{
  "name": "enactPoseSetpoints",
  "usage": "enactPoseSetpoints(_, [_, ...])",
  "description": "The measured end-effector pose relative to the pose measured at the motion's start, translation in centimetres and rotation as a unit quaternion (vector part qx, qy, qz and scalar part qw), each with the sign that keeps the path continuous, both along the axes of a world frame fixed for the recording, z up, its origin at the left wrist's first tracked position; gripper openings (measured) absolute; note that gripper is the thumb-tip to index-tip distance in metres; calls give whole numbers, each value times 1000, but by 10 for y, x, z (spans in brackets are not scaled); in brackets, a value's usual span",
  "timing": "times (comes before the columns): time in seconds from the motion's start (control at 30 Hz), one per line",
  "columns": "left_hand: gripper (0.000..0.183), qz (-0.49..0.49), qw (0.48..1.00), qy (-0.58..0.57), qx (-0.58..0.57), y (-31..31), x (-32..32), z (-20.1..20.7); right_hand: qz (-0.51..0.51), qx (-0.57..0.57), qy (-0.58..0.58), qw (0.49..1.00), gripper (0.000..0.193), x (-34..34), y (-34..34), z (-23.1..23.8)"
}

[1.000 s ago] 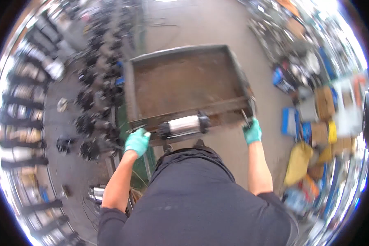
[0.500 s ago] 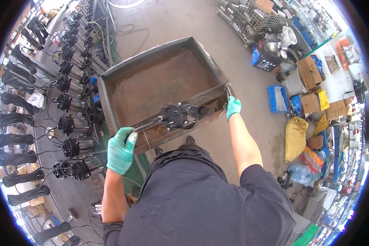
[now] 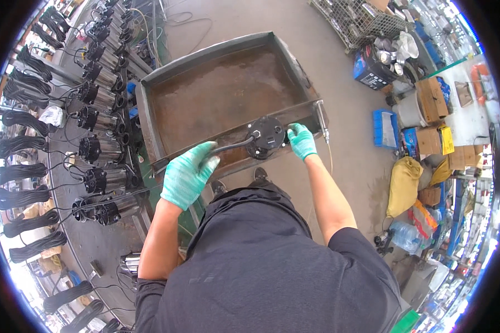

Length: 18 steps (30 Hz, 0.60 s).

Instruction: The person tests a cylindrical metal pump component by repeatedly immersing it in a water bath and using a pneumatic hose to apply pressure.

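Note:
A submersible pump (image 3: 268,137) with a round black top stands at the near side of a rusty metal tank (image 3: 150,125). Its thick black cable (image 3: 233,146) runs leftward from the top into my left hand (image 3: 184,176), gloved in green, fingers and thumb closed around it. My right hand (image 3: 301,142), in a matching glove, has its curled fingers at the pump's right edge. Just right of that hand, a slim metal nozzle tool (image 3: 322,122) with a thin hose hangs at the tank's corner. The pump's lower body is hidden beneath its top.
Rows of similar pumps (image 3: 103,149) with coiled black cables (image 3: 19,173) fill the bench at left. Right of the tank are a blue bin (image 3: 385,130), a yellow sack (image 3: 404,186) and cardboard boxes (image 3: 431,99). A wire cage (image 3: 361,22) stands at the far right.
My right hand has left the nozzle tool and moved left to the pump. The pump has gone from tilted to upright, its top facing up. My left hand has shifted right with the cable.

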State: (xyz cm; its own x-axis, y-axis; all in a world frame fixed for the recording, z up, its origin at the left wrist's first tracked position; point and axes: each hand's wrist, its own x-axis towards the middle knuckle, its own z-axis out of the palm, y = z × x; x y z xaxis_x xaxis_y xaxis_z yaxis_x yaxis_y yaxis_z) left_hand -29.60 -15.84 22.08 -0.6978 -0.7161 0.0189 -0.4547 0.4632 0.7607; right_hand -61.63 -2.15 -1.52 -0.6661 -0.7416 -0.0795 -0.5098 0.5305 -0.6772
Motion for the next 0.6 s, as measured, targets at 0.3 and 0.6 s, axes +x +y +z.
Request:
enactPoseSetpoints(0.3, [37, 17, 999, -31, 20, 7, 19, -5, -23, 2, -37, 999, 27, 9, 8, -15])
enactPoseSetpoints(0.6, [40, 22, 998, -53, 4, 6, 26, 2, -29, -15, -77, 996, 24, 4, 2, -30])
